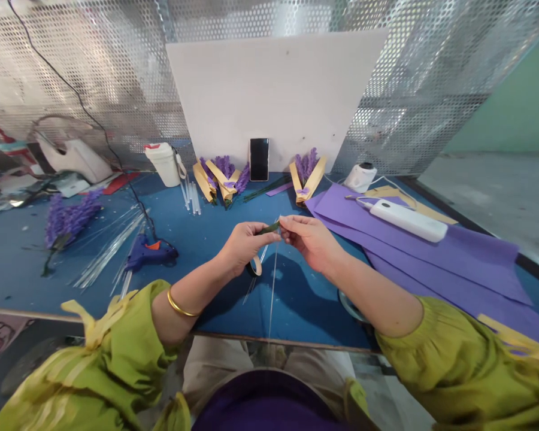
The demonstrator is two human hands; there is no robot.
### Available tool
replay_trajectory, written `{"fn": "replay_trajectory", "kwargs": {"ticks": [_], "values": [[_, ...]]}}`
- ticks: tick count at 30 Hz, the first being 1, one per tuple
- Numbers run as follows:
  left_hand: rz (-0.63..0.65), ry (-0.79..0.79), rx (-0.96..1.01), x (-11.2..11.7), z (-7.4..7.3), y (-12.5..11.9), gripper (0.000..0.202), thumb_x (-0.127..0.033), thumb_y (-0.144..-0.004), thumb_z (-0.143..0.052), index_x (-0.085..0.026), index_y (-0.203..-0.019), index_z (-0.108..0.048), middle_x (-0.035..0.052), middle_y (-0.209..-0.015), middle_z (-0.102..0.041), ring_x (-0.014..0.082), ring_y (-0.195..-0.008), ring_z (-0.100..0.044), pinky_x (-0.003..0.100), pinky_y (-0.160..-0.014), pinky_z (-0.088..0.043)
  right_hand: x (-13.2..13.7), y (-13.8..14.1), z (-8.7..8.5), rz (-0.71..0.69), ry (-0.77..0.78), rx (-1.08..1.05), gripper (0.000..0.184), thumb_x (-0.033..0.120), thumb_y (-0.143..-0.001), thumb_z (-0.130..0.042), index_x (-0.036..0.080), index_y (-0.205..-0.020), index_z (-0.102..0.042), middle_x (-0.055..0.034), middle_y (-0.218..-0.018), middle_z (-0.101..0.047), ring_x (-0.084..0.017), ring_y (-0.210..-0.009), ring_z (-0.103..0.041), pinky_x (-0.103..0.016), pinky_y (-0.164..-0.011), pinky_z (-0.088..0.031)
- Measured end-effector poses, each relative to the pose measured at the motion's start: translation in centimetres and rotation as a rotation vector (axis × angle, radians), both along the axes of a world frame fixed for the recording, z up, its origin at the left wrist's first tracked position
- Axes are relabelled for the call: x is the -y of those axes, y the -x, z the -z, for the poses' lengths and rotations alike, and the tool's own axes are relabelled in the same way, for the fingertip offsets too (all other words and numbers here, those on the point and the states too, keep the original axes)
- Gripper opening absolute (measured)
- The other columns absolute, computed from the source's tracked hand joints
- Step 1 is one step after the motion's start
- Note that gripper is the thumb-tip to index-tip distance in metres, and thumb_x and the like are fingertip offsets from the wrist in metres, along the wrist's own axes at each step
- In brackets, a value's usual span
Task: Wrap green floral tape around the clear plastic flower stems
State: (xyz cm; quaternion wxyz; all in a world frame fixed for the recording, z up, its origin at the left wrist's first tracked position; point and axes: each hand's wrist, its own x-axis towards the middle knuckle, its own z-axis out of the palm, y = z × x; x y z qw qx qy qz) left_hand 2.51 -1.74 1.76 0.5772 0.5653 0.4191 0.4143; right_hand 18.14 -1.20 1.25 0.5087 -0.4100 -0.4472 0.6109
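Observation:
A short strip of dark green tape (pixel 269 228) is stretched between my two hands above the middle of the table. My left hand (pixel 247 245) pinches one end between thumb and fingers, and my right hand (pixel 308 239) grips the other end. From the right fingertips a thin clear wire (pixel 273 293) runs down toward my lap. Just below my left hand is a small tape roll (pixel 257 265) with a pale core; whether it hangs or lies on the table I cannot tell.
A blue glue gun (pixel 148 251), clear wires (pixel 112 245) and purple flowers (pixel 69 218) lie at left. Wrapped bouquets (pixel 306 179) and a phone (pixel 259 160) stand along the back. Purple sheets (pixel 413 245) and a white power bank (pixel 408 220) cover the right side.

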Motion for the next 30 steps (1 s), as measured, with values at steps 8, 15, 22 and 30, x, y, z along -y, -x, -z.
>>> {"fn": "replay_trajectory", "kwargs": {"ticks": [8,15,22,30], "values": [[0.051,0.008,0.049,0.00,0.46,0.05,0.020,-0.033,-0.066,-0.073,-0.014,-0.068,-0.067,-0.0047,-0.050,-0.048,0.0058,-0.047,-0.034,0.023,-0.049,-0.027,-0.31,-0.19,0.17,-0.044,0.123,-0.054,0.022,0.030,-0.062,-0.080,0.017,-0.077,-0.072,-0.0012,-0.072,-0.064,-0.010,-0.066,-0.055,-0.026,-0.063,-0.038],[0.044,-0.013,-0.011,0.01,0.28,-0.07,0.021,-0.034,-0.066,-0.073,-0.013,-0.070,-0.070,-0.0052,-0.048,-0.046,0.0071,-0.050,-0.037,0.023,-0.051,-0.027,-0.04,0.14,-0.10,-0.029,0.050,-0.015,0.029,0.034,-0.061,-0.080,0.017,-0.054,-0.058,0.0035,-0.054,-0.049,-0.008,-0.054,-0.040,-0.028,-0.057,-0.030],[0.048,-0.048,-0.060,0.07,0.33,-0.08,0.023,-0.035,-0.065,-0.075,-0.012,-0.070,-0.073,-0.0042,-0.053,-0.051,0.0060,-0.052,-0.035,0.022,-0.053,-0.028,-0.01,0.34,0.27,0.020,-0.008,0.016,0.032,0.031,-0.061,-0.079,0.018,-0.050,-0.052,0.0047,-0.051,-0.042,-0.009,-0.054,-0.035,-0.028,-0.057,-0.028],[0.092,-0.046,-0.075,0.22,0.49,-0.41,0.023,-0.033,-0.067,-0.071,-0.011,-0.075,-0.073,-0.0044,-0.055,-0.049,0.0054,-0.051,-0.033,0.022,-0.052,-0.026,0.34,0.68,0.65,0.125,-0.029,0.067,0.040,0.032,-0.059,-0.080,0.020,-0.048,-0.043,0.0061,-0.050,-0.037,-0.009,-0.054,-0.033,-0.028,-0.055,-0.027]]}}
